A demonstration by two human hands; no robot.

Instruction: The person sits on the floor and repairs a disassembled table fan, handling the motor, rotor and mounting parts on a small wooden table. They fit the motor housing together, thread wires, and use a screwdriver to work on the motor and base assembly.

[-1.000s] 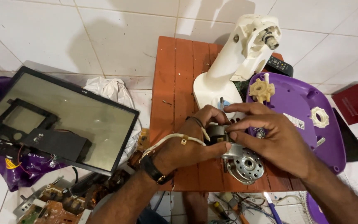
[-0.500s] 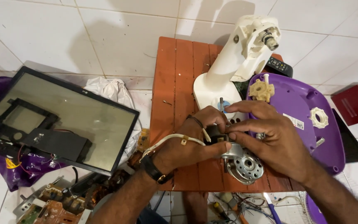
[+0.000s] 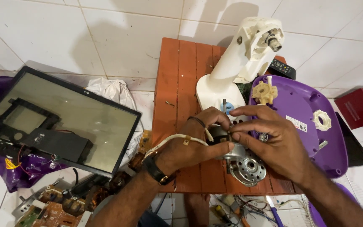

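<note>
Motor on the stool, near its front edge, gripped from both sides. Left hand curled around its dark top, right hand pinching there with fingertips. White stand behind; purple cover right of the stool.

The bare strip of the red wooden stool to my left lies open for a hand. Ahead, the white fan stand blocks the way. To my right, the purple cover crowds the edge; the screen panel fills the floor leftward.
</note>
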